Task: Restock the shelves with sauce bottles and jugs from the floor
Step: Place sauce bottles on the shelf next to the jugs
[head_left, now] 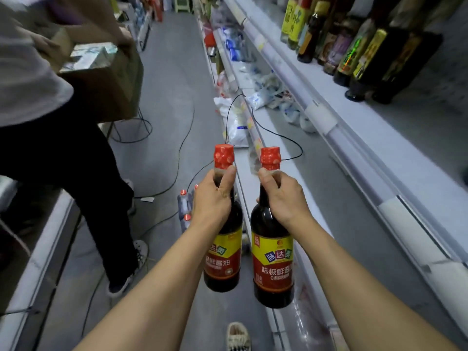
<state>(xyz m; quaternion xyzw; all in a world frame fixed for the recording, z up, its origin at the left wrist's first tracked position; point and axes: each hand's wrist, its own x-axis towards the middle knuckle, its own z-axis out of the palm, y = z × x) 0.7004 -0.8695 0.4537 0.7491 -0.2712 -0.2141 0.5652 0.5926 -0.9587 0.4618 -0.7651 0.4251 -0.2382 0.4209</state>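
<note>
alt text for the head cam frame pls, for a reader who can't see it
Left hand and right hand each grip a dark red-capped sauce bottle by the neck, left bottle, right bottle, above a shop aisle floor. Stocked shelves run along the right; another person carries a cardboard box at left.

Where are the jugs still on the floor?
In the head view, the jugs stand on the aisle floor just left of the left hand.
</note>
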